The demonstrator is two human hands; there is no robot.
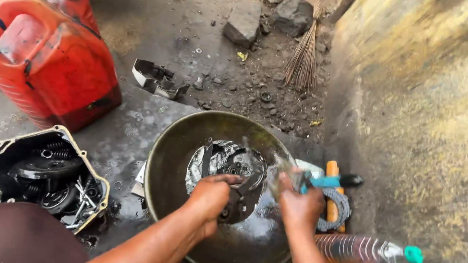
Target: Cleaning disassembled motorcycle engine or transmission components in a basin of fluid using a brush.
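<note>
Left hand (212, 194) grips dark metal part (239, 202) over basin (174, 147); right hand (299, 203) clenched on brush (324, 181). Best hold part steady, low inside basin, scrub short strokes.

Red jerrycan (43, 56), olive-green basin (172, 159), teal-capped bottle (363, 252)

Metal basin (172, 159): dull, oil-wet. Jerrycan (43, 56): glossy red plastic. Bottle (363, 253): clear ribbed plastic. Concrete floor (159, 11): rough, matt.
</note>
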